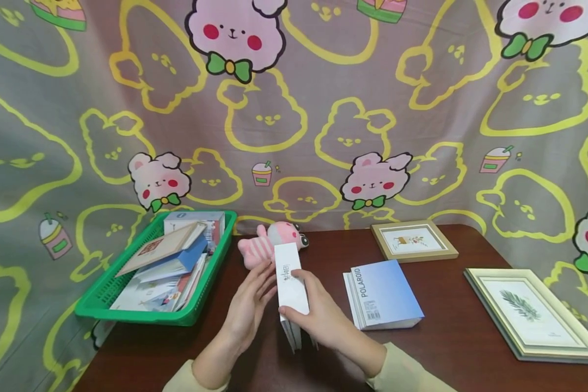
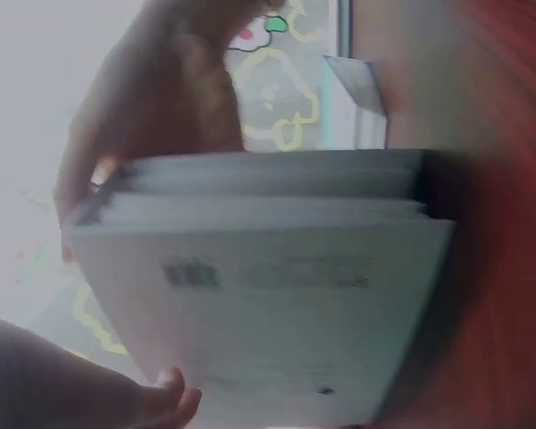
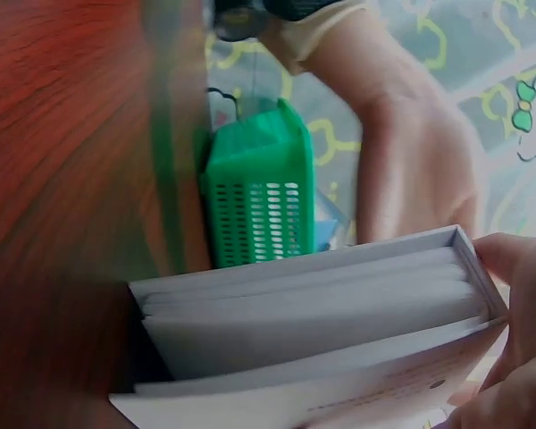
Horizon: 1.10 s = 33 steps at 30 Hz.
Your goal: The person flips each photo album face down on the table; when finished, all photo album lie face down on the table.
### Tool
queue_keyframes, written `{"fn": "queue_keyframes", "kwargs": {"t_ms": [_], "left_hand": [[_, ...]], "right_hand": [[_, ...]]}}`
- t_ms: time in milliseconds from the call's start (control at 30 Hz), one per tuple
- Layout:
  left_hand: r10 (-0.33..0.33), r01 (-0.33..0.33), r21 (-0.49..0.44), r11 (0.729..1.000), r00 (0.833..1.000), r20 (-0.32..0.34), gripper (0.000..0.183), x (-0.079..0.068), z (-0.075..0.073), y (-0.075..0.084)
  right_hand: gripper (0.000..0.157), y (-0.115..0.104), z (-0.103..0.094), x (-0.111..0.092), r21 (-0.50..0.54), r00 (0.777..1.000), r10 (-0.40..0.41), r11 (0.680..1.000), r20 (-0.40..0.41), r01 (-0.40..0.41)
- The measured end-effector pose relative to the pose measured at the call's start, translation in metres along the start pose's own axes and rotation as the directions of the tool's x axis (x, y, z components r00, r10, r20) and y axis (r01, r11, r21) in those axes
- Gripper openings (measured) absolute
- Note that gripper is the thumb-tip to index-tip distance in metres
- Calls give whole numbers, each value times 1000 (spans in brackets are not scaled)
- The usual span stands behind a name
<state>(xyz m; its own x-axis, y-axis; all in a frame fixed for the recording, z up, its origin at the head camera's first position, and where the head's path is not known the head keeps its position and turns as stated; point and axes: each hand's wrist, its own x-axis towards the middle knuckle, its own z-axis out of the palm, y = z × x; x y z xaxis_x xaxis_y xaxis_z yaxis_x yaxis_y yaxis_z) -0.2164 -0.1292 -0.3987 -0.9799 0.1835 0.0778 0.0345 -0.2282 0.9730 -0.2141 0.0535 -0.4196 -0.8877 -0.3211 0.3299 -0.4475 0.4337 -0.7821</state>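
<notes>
A white photo album (image 1: 290, 291) stands on edge on the table with its narrow spine facing up and dark lettering along it. My right hand (image 1: 323, 316) grips it from the right, thumb and fingers on the spine. The left hand (image 1: 249, 302) lies along its left side with fingers extended. In the left wrist view, fingertips (image 2: 174, 393) touch the printed cover (image 2: 268, 313). The right wrist view shows the thick pages (image 3: 313, 313) between the two covers, slightly fanned apart.
A green basket (image 1: 186, 316) of books and albums stands on the left. Behind the album lies a pink plush toy (image 1: 257, 247). To the right are a blue Polaroid album (image 1: 387, 294), a wooden picture frame (image 1: 379, 239) and a leaf-print frame (image 1: 563, 351) on the brown table (image 1: 446, 337).
</notes>
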Motion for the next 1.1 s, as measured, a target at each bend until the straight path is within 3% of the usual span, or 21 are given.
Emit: {"fn": "queue_keyframes", "kwargs": {"t_ms": [167,300,400,600,733,900,1100], "left_hand": [[-167,168,31,985,986,-25,60,6,-5,-19],[-301,299,49,953,953,27,72,12,-7,-34],[-347,344,48,938,935,74,75,14,-8,-40],[-370,369,34,929,921,119,76,14,-7,-45],[-370,370,21,929,919,137,76,14,-5,-48],[-354,357,-2,934,925,140,75,13,-4,-49],[-328,335,-20,942,932,151,75,12,-3,-52]], "right_hand": [[73,2,-5,0,-4,999,32,999,-15,-32],[74,3,-6,-1,-5,998,39,999,-38,-40],[71,2,-7,-2,-38,999,12,999,-53,-14],[63,-5,-14,-5,-193,998,-61,980,-15,57],[58,-10,-18,-6,-279,999,-34,960,-9,31],[68,-13,-24,-6,-399,999,2,917,-43,-19],[58,-13,-32,-5,-474,998,8,880,-69,-40]]}}
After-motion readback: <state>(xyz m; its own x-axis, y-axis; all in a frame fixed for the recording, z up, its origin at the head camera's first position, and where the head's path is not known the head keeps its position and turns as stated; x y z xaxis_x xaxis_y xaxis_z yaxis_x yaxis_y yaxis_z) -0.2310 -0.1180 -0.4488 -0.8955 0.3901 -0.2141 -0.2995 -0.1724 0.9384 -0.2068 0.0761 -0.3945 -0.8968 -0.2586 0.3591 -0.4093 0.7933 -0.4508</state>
